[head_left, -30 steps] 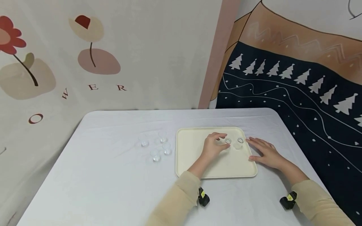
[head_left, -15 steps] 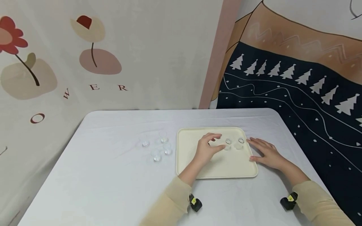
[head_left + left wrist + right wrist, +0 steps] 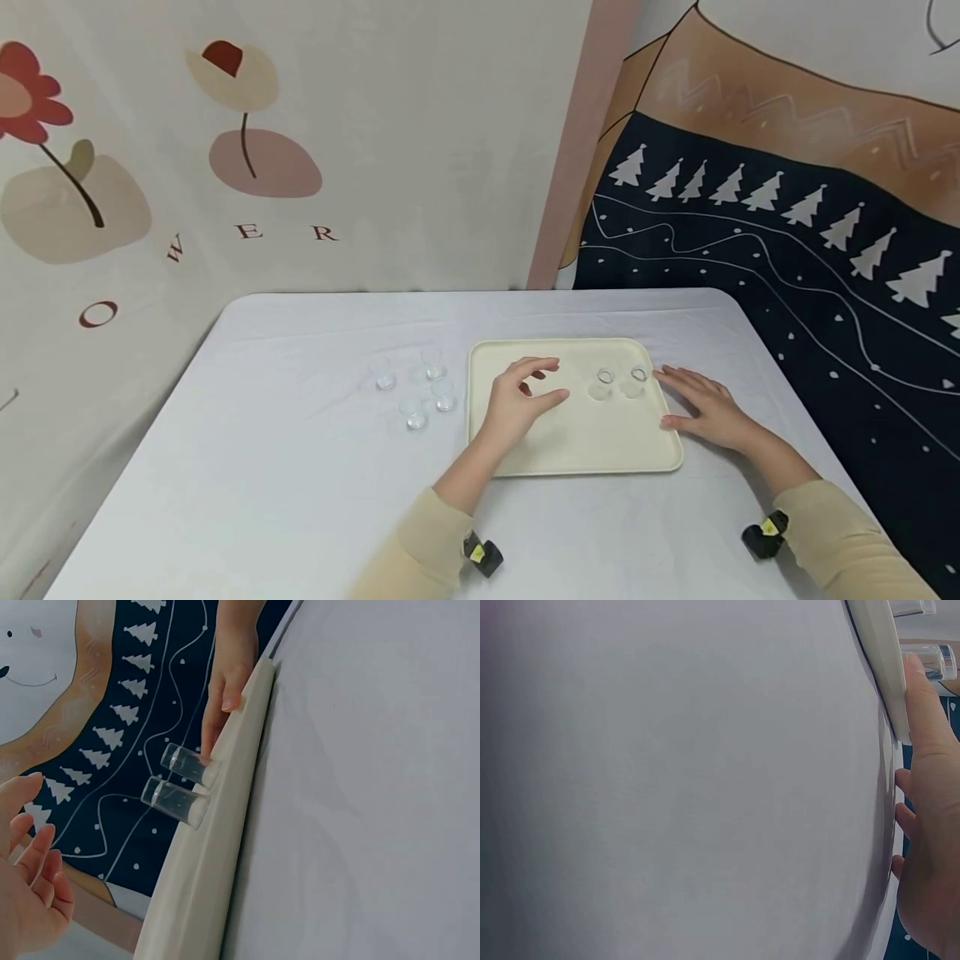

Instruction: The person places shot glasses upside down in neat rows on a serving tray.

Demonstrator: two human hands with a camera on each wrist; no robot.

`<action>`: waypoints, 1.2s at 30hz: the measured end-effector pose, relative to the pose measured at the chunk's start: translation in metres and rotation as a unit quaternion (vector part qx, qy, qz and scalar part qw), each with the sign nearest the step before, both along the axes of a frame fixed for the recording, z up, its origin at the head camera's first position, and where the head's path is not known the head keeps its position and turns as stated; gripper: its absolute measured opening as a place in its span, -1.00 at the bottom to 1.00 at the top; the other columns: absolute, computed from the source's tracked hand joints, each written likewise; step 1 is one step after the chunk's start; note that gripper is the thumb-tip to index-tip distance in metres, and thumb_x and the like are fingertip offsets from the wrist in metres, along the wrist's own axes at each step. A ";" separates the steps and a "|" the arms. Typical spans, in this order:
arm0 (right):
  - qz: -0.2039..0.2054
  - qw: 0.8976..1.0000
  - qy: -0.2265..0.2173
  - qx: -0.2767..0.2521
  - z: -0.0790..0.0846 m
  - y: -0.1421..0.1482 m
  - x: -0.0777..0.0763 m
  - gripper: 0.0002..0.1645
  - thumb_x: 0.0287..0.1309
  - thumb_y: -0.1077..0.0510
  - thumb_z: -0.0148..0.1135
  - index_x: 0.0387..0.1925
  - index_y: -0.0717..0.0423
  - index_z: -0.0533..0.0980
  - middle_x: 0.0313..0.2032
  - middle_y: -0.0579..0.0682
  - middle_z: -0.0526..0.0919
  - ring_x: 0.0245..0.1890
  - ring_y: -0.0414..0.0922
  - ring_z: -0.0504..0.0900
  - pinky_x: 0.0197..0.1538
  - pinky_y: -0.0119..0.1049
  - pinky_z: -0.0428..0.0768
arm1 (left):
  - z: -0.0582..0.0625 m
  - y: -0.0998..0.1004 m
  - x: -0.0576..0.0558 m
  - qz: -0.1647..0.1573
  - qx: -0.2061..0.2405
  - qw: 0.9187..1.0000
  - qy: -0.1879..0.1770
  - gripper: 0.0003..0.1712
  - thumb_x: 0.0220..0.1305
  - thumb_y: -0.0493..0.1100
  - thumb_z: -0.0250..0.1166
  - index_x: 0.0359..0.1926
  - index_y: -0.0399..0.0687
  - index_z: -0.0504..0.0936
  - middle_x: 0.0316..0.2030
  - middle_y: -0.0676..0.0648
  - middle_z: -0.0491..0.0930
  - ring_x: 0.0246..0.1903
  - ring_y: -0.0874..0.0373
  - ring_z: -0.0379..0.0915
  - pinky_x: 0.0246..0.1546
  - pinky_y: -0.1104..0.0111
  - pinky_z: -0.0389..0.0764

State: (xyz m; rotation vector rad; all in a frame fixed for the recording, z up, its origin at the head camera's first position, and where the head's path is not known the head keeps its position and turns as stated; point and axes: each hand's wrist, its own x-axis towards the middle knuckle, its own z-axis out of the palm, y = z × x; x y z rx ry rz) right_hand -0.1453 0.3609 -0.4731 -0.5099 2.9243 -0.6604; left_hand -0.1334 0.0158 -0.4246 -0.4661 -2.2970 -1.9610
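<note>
Two clear glasses (image 3: 600, 385) (image 3: 175, 802) stand upright side by side on the right part of a cream tray (image 3: 570, 450). My left hand (image 3: 517, 400) hovers over the tray's left half, thumb and fingers spread apart with nothing between them; in the left wrist view it is apart from both glasses. My right hand (image 3: 708, 408) lies at the tray's right edge with fingers extended. In the right wrist view its thumb rests against the tray rim (image 3: 885, 660), close to one glass (image 3: 934, 661).
Several more clear glasses (image 3: 415, 415) stand in a group on the white tablecloth (image 3: 300, 483), left of the tray. Patterned cloths (image 3: 420, 150) hang behind and to the right of the table. A small black camera sits on each wrist.
My left hand has drawn away from the left glass on the tray and moved left, leaving the glass standing there. The right hand has stayed at the tray's edge.
</note>
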 end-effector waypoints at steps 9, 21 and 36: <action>0.003 1.000 0.005 -0.002 -0.002 0.001 0.000 -0.04 0.06 -0.23 0.32 0.41 -0.02 0.18 0.37 0.32 0.12 0.33 0.36 -0.02 0.20 0.40 -0.13 | 0.015 -0.026 0.012 0.013 0.006 0.999 0.033 -0.54 -0.03 -0.35 0.49 -0.03 -0.17 0.66 -0.13 -0.09 0.65 -0.14 -0.13 0.46 -0.29 0.07 0.44; 0.008 1.000 0.001 -0.010 0.000 0.000 0.001 -0.06 0.08 -0.22 0.31 0.41 -0.01 0.19 0.38 0.29 0.13 0.35 0.33 -0.03 0.22 0.37 -0.15 | 0.033 -0.061 0.029 0.024 -0.010 0.998 0.051 -0.53 -0.04 -0.42 0.47 -0.02 -0.26 0.64 -0.12 -0.19 0.64 -0.17 -0.08 0.44 -0.25 0.03 0.43; 0.008 1.000 0.000 -0.012 -0.003 0.003 0.000 -0.05 0.07 -0.22 0.32 0.41 -0.02 0.18 0.38 0.29 0.13 0.35 0.33 -0.04 0.22 0.37 -0.16 | 0.043 -0.110 0.049 0.073 -0.054 0.994 0.068 -0.55 -0.08 -0.47 0.47 -0.07 -0.31 0.65 -0.12 -0.22 0.63 -0.19 -0.04 0.46 -0.28 0.23 0.45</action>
